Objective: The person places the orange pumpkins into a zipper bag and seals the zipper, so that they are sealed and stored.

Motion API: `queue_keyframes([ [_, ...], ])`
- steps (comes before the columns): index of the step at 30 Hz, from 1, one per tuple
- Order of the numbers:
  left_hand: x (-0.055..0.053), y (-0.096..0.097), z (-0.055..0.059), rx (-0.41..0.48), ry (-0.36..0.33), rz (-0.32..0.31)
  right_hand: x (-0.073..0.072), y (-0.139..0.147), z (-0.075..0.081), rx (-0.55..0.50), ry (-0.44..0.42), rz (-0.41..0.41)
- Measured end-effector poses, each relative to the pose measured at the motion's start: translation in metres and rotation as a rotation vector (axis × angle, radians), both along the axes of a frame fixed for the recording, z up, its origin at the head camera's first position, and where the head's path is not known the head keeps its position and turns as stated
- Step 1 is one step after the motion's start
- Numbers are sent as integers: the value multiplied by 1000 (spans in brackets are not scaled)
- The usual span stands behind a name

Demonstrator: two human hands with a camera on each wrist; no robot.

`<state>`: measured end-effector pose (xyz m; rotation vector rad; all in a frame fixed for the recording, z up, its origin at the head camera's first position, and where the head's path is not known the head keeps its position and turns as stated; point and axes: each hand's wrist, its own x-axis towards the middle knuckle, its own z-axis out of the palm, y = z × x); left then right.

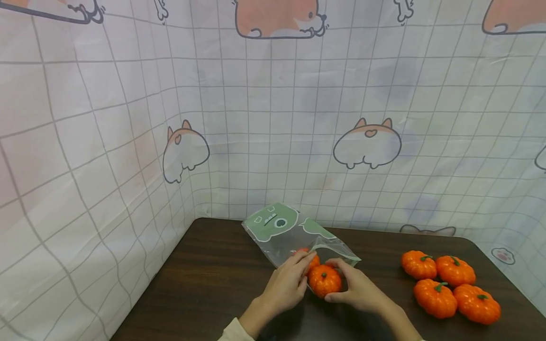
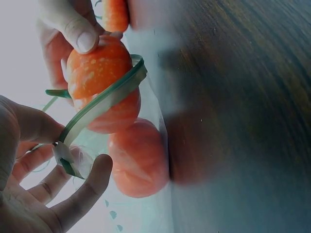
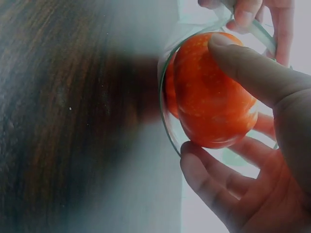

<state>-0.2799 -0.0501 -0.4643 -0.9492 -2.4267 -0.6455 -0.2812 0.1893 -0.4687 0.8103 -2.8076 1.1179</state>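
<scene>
A clear zip bag (image 1: 309, 227) with a green cartoon print lies on the dark table, its mouth facing the person. One small orange pumpkin (image 2: 139, 160) is inside the bag. My left hand (image 1: 286, 283) holds the left end of the green-edged bag mouth (image 2: 104, 97). My right hand (image 1: 360, 289) grips a second pumpkin (image 1: 325, 280) from the right, thumb on the near side. That pumpkin is partly within the bag's opening, its green stem (image 2: 57, 93) showing in the left wrist view. Fingers of the left hand partly cover the bagged pumpkin in the head view.
Several more orange pumpkins (image 1: 455, 271) with green stems stand grouped on the right of the brown wooden table (image 1: 204, 279). White gridded cloth (image 1: 290, 113) with cartoon dogs hangs behind the table and along its left and right sides.
</scene>
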Motion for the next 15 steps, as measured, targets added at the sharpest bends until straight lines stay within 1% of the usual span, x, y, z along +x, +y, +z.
queue_keyframes([
  [9,0,1,-2,2,-19,0,0,-3,-2,-5,-1,-31],
  [15,1,2,-1,9,-24,-10,0,-7,-6,28,33,-92],
])
